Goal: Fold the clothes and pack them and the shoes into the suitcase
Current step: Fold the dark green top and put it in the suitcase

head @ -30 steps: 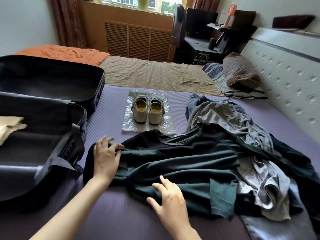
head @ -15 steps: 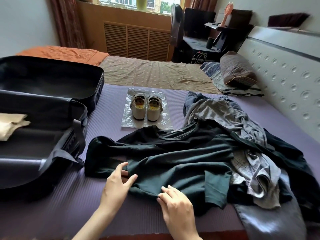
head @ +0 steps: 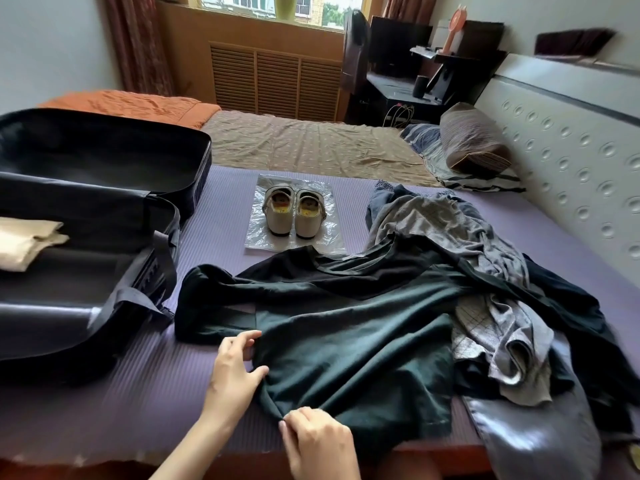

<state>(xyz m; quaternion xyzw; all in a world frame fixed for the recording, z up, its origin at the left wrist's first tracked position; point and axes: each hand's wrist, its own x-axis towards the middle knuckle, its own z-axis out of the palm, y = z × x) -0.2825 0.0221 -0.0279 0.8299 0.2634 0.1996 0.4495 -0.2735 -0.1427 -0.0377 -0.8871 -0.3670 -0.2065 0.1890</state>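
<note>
Both hands have dropped from the sleeve to the near hem, 6 o'clock. Left hand [head: 235, 372] and right hand [head: 318, 441]: fingers pinch the green shirt [head: 346, 341], which lies spread on the bed [head: 138, 393]. Folding likely starting; suitcase [head: 194, 202] lies open at 9 o'clock.

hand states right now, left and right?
Left hand: pinches the shirt at its side edge.
Right hand: fingers curled, grips the shirt's near hem.
</note>
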